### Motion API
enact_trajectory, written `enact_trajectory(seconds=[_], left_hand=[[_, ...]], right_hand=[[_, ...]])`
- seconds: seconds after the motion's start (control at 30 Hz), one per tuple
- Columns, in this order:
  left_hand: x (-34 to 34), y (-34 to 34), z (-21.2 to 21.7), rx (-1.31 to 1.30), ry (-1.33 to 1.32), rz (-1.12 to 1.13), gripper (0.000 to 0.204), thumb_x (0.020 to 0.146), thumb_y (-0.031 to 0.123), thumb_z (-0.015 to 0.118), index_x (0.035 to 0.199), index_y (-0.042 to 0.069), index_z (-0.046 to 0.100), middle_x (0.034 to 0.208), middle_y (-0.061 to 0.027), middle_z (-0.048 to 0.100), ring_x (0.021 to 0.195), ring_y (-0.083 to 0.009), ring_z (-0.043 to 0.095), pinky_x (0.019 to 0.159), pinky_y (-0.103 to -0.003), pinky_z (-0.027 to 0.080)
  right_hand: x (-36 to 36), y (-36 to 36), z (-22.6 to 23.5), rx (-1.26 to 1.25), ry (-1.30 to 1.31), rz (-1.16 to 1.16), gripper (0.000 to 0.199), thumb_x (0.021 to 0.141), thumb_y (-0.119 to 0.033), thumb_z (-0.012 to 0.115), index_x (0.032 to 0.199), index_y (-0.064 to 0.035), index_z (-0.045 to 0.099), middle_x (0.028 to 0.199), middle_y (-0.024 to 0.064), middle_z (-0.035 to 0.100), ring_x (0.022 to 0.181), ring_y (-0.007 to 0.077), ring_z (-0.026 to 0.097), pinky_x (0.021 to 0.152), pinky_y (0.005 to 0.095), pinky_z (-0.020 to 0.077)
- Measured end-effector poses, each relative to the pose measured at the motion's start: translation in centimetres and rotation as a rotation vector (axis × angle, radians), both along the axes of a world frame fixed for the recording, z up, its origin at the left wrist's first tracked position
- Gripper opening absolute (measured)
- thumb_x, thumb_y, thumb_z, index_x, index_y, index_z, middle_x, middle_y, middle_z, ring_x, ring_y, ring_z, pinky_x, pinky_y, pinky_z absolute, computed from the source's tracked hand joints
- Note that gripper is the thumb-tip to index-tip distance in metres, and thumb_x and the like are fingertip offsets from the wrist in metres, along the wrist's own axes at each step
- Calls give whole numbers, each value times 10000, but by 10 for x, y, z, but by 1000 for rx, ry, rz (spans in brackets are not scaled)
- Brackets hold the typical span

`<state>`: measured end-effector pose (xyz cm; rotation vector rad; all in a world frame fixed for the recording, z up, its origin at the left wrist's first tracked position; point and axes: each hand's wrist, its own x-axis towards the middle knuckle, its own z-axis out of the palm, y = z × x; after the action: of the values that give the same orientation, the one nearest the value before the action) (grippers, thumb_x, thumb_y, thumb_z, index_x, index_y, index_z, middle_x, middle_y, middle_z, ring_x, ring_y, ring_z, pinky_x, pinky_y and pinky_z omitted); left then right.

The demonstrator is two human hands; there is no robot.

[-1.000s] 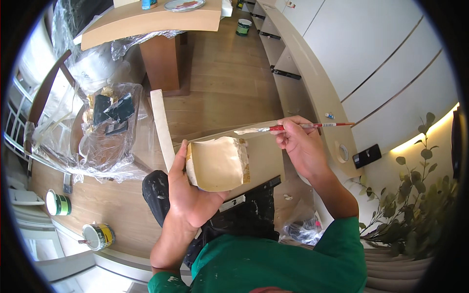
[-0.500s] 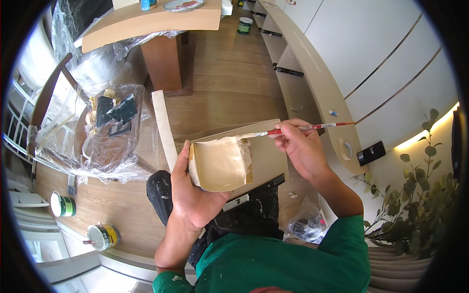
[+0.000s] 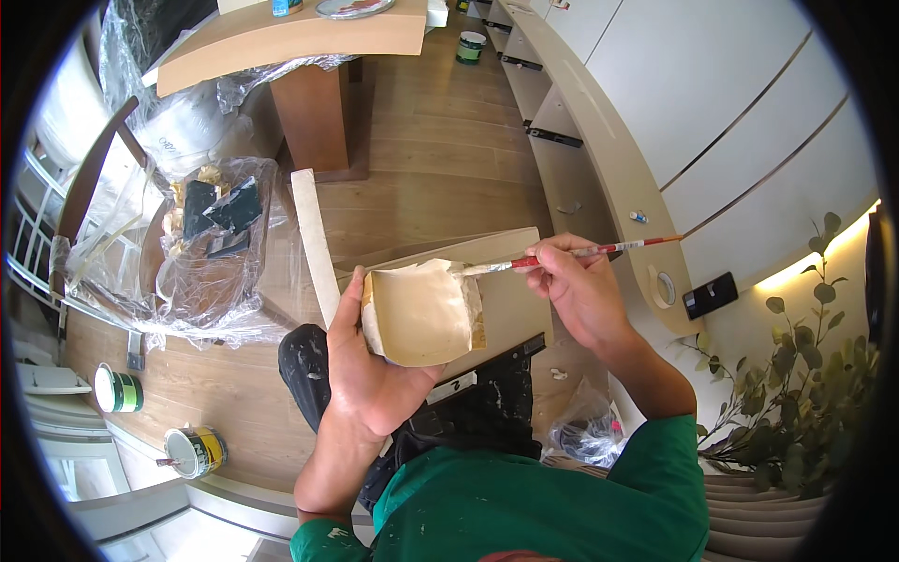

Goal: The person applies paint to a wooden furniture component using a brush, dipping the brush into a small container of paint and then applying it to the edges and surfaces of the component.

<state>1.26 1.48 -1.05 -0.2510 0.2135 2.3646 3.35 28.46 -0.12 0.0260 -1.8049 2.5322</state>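
Note:
My left hand [image 3: 367, 375] is closed around a square, open-topped container [image 3: 426, 314] with cream paint inside and paint-crusted sides; the thumb lies up its left side. Between the fingers of my right hand [image 3: 579, 286] is a slim paintbrush [image 3: 613, 248] with a red and white handle. Its cream-coated bristles touch the container's upper right rim. Under the container, a flat beige panel [image 3: 510, 276] lies across my lap, with a dark strip along its near edge.
A narrow pale board [image 3: 314, 234] sticks up left of the panel. A plastic-wrapped chair [image 3: 220, 272] stands at left, with paint cans [image 3: 197, 451] near it. A long beige cabinet [image 3: 609, 140] with open drawer bays runs along the right, a phone [image 3: 711, 295] on its near end. Leafy stems [image 3: 796, 375] stand beside it.
The brush has shifted slightly, its bristles drawn back from over the container's rim to its upper right corner. My left hand and the container have stayed nearly still.

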Motion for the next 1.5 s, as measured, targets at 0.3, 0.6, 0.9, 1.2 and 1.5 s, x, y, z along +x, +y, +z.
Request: enact_trajectory(seconds=[0.3, 0.6, 0.9, 1.2, 1.5], left_hand=[[-1, -1, -2, 63, -14, 4, 641, 1124, 541, 387, 1503, 50, 550, 1491, -153, 618, 1372, -326, 595, 1145, -482, 478], [0, 0, 3, 11, -31, 31, 636, 1134, 518, 363, 1523, 44, 535, 1505, -152, 614, 1383, -343, 591, 1150, -495, 479], [0, -1, 0, 11, -4, -3, 611, 1113, 565, 428, 1476, 97, 576, 1476, -92, 631, 1375, -283, 590, 1164, -483, 460], [0, -1, 1, -12, -28, 15, 651, 1124, 550, 386, 1522, 59, 543, 1503, -142, 619, 1389, -326, 592, 1143, -483, 483], [-1, -1, -2, 18, -19, 10, 630, 1126, 551, 383, 1500, 75, 561, 1486, -128, 632, 1376, -321, 600, 1121, -482, 499]], right_hand=[[20, 2, -1, -62, -75, 34, 147, 1040, -111, 703, 1101, 18, 738, 1014, 153, 785, 834, 162, 703, 710, 290, 506], [10, 2, 9, -32, 8, -53, 145, 1062, -143, 672, 1093, -11, 724, 1007, 126, 772, 834, 137, 681, 714, 286, 487], [16, 0, 6, 48, -83, -37, 98, 1044, -121, 665, 1024, -33, 703, 967, 110, 763, 793, 136, 655, 675, 287, 454], [14, 12, 36, 127, 67, -78, 147, 1020, -103, 719, 1057, 38, 736, 965, 159, 771, 776, 158, 683, 680, 291, 525], [-5, 6, 23, 113, 102, -67, 141, 1033, -100, 713, 1078, 30, 742, 989, 150, 778, 794, 135, 679, 693, 266, 510]])
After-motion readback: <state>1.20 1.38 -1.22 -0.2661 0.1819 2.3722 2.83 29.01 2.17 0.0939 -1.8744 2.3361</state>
